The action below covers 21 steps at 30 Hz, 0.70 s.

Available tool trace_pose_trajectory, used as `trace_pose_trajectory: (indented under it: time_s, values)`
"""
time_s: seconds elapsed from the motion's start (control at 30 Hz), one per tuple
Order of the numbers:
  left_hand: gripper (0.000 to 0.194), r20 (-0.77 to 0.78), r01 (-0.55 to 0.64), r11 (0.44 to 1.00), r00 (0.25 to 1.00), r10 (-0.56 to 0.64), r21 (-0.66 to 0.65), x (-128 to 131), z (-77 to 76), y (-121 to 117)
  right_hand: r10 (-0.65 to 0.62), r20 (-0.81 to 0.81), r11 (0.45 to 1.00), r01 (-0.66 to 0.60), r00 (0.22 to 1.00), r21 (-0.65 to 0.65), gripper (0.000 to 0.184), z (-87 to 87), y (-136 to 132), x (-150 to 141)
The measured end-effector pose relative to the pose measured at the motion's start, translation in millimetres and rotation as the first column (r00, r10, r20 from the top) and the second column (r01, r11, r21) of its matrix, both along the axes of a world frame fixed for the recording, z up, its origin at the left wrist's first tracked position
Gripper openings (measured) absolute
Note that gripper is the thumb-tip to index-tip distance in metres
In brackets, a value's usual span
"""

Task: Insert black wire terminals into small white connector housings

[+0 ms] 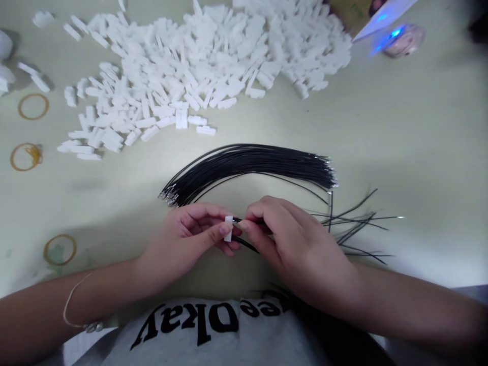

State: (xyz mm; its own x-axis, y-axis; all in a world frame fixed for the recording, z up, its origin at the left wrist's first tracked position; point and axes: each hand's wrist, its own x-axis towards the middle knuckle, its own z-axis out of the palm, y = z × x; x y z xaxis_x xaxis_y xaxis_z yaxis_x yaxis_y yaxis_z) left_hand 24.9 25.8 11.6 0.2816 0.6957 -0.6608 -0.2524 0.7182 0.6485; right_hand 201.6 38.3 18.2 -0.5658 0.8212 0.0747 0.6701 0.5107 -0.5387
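Observation:
My left hand (190, 234) pinches a small white plastic connector (229, 228) between thumb and fingers, low in the middle of the view. My right hand (290, 239) is closed on a thin black wire (249, 246) whose end meets the connector. Just beyond both hands lies a curved bundle of black wires (251, 165) with metal-tipped ends. Several loose black wires (358, 223) spread out to the right of my right hand.
A big heap of white plastic connectors (198, 61) covers the far part of the pale table (419, 142). Rubber bands (33, 105) lie along the left side. A blue-lit device (400, 38) sits at the far right.

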Motion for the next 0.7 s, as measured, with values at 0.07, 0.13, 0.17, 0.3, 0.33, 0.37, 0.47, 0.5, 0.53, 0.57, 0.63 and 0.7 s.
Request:
trace_pose_trajectory:
  time_s: [0.07, 0.13, 0.17, 0.3, 0.33, 0.37, 0.47, 0.5, 0.53, 0.57, 0.63, 0.7]
  values:
    - [0.008, -0.025, 0.016, 1.0, 1.0, -0.015, 0.008, 0.1, -0.4, -0.7, 0.01, -0.001, 1.0, -0.009, 1.0, 0.004, 0.025, 0.0, 0.2, 0.2]
    - [0.008, -0.028, 0.025, 1.0, 0.999, -0.025, 0.015, 0.2, -1.4, -1.2, 0.018, 0.001, 1.0, -0.018, 1.0, -0.016, 0.026, 1.8, 2.2, 0.7]
    - [0.008, -0.02, 0.021, 1.0, 1.0, -0.02, 0.018, 0.2, -2.1, -1.4, 0.022, -0.002, 0.999, -0.022, 1.0, -0.042, 0.026, 3.5, 3.9, 1.1]
    - [0.005, 0.027, -0.009, 1.0, 1.0, 0.008, 0.03, 0.0, -3.9, -1.3, 0.007, -0.028, 0.974, -0.013, 1.0, -0.225, 0.017, 12.4, 11.9, 4.3]
    - [0.005, 0.036, -0.012, 0.999, 0.999, 0.01, 0.031, 0.0, -3.8, -1.2, -0.005, -0.025, 0.965, -0.002, 1.0, -0.263, 0.015, 14.1, 13.3, 5.2]
    - [0.005, 0.043, -0.013, 0.999, 0.999, 0.012, 0.03, -0.1, -3.6, -1.2, -0.015, -0.021, 0.959, 0.009, 1.0, -0.284, 0.014, 15.2, 14.2, 5.9]
    - [0.005, 0.048, -0.013, 1.0, 0.999, 0.013, 0.017, 0.1, -1.8, -1.2, -0.023, -0.033, 0.962, 0.013, 0.999, -0.273, 0.015, 15.2, 13.9, 6.6]
    - [0.005, 0.044, -0.009, 1.0, 0.999, 0.008, 0.017, 0.1, -1.2, -1.2, -0.019, -0.045, 0.967, 0.007, 0.999, -0.254, 0.016, 14.5, 13.2, 6.4]
    - [0.005, 0.038, -0.005, 1.0, 0.999, 0.004, 0.019, 0.2, -0.7, -1.2, -0.015, -0.055, 0.972, 0.001, 0.998, -0.236, 0.017, 13.7, 12.4, 6.1]
    - [0.005, 0.033, -0.003, 1.0, 0.999, 0.003, 0.022, 0.1, -0.4, -1.3, -0.01, -0.059, 0.975, -0.003, 0.998, -0.22, 0.017, 13.1, 11.7, 5.8]
    - [0.006, 0.025, 0.0, 1.0, 1.0, -0.001, 0.025, -0.3, -0.3, -1.5, 0.008, -0.051, 0.98, -0.018, 0.999, -0.197, 0.018, 12.4, 10.7, 5.3]
    - [0.006, 0.021, 0.005, 1.0, 1.0, -0.005, 0.023, -1.0, -1.0, -2.2, 0.028, -0.043, 0.985, -0.035, 0.999, -0.166, 0.018, 12.3, 9.7, 5.3]
